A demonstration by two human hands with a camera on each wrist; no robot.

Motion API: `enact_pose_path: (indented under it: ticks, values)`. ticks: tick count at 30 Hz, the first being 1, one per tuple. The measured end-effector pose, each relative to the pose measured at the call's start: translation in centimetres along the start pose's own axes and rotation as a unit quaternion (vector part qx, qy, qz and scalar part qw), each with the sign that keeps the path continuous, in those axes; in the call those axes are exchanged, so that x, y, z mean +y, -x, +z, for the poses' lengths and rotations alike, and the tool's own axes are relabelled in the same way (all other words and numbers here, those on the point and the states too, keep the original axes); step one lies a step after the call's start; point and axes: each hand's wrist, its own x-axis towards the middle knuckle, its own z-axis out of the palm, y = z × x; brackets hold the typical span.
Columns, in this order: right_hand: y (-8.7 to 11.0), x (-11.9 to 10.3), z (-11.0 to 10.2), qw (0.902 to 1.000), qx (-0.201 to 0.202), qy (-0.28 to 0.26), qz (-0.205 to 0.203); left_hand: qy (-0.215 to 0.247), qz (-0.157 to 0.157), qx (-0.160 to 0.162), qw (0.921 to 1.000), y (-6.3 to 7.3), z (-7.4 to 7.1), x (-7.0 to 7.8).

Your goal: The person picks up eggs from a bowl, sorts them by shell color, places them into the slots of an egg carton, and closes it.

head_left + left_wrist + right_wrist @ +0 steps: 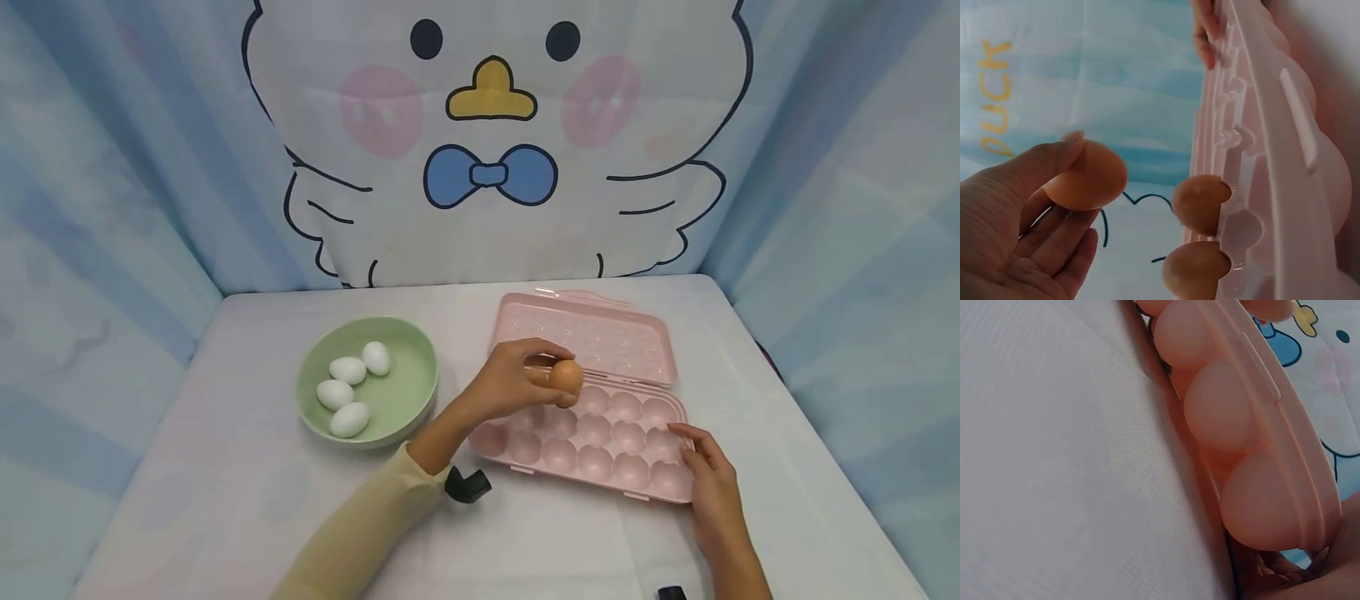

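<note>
My left hand [513,383] pinches a brown egg [567,377] between thumb and fingers, above the back rows of a pink egg box [576,477]. The box lies open, its lid [600,333] folded back behind the cupped base. Two more brown eggs, one an egg [1202,205] and the other a nearer egg [1194,272], sit in cups in the left wrist view; in the head view my left hand mostly hides them. With my right hand [716,492] I grip the right end of the base; part of that grip is hidden in the right wrist view.
A green bowl [408,392] stands to the left, with several white eggs [349,419] inside. Everything stands on a white cloth-covered table [510,542]. A printed curtain [487,242] closes off the back, and blue curtains [847,208] hang at both sides.
</note>
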Motion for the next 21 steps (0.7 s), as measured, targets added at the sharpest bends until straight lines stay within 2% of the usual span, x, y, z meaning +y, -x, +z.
enact_pose_path:
  ticks: [3,6,13,21]
  values:
    - [0.0,0.0,0.2,1.0,0.0,0.001,-0.004,0.006,-0.006,-0.004,1.0,-0.7,0.7,-0.4]
    - [-0.1,-0.1,0.2,1.0,0.004,0.007,-0.004,-0.005,0.002,-0.011,0.9999,-1.3,1.5,-0.9]
    - [-0.1,-0.3,0.2,0.9999,0.001,0.006,-0.013,-0.033,0.009,-0.048,0.9983,-2.7,3.4,-2.1]
    - [0.0,-0.1,0.0,1.0,0.002,0.005,-0.007,-0.123,0.008,-0.062,0.9905,-2.9,5.2,-3.5]
